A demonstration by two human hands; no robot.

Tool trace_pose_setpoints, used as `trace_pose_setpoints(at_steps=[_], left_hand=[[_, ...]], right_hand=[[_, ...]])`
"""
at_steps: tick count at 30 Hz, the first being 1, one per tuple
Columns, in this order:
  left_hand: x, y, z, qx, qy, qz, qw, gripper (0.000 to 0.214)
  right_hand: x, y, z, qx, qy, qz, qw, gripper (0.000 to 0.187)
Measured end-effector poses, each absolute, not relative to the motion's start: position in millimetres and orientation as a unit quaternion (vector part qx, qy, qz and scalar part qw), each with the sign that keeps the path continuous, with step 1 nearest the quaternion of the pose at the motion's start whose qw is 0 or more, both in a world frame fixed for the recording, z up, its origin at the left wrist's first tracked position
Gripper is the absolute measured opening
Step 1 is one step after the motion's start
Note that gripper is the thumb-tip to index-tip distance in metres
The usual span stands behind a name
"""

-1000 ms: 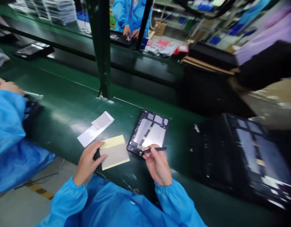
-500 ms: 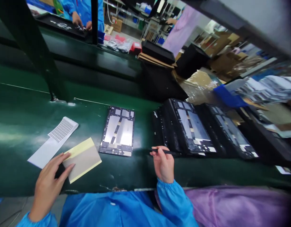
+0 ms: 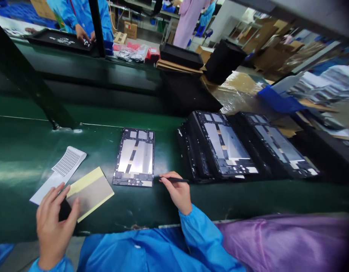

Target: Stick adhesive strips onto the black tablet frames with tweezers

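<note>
a person in a blue smock is sitting at a green worktop (image 3: 27, 166). the left hand (image 3: 53, 223) is lying open, fingers spread, pressing on a yellow-edged backing sheet (image 3: 92, 192), beside a white sheet of tiny labels (image 3: 63, 170). the right hand (image 3: 178, 192) is closed around a thin black stylus (image 3: 174, 180), its tip just beside the bottom edge of an open tablet frame (image 3: 135, 156) lying flat in front. to the right, overlapping tablet frames (image 3: 228, 145) are leaning in a row; judging by that, much work seems left. across the worktop, a black tray (image 3: 53, 37) is holding small parts, too small to identify, with another person's hands (image 3: 85, 36) at it.
</note>
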State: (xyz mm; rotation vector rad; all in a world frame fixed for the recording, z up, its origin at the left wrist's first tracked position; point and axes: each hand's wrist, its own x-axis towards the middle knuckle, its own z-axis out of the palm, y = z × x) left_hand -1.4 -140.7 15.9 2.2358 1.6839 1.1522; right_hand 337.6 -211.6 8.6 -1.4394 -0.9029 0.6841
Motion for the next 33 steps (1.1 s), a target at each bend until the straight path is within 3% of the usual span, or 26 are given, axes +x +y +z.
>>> trace_pose_setpoints(at_steps=[7,20,24,33], left_hand=[[86.0,-162.2,13.3,0.843,0.373,0.376,0.090,0.035],[93.6,-163.4,2.9,0.830,0.380,0.391,0.116,0.028],[95.4,-163.7,2.4,0.822,0.408,0.389,0.086,0.027],[100.6,-167.6,0.7,0.831,0.423,0.353,0.082,0.029]], right_hand=[[329.5,-183.7,4.0,-0.646,-0.304,0.348,0.608,0.034],[326.9,-183.7,8.1,-0.643,-0.291,0.360,0.610,0.035],[319.2,-180.7,21.0,-0.594,-0.387,0.353,0.610,0.026],[305.3,-152.1,23.1,-0.522,-0.596,0.377,0.480,0.020]])
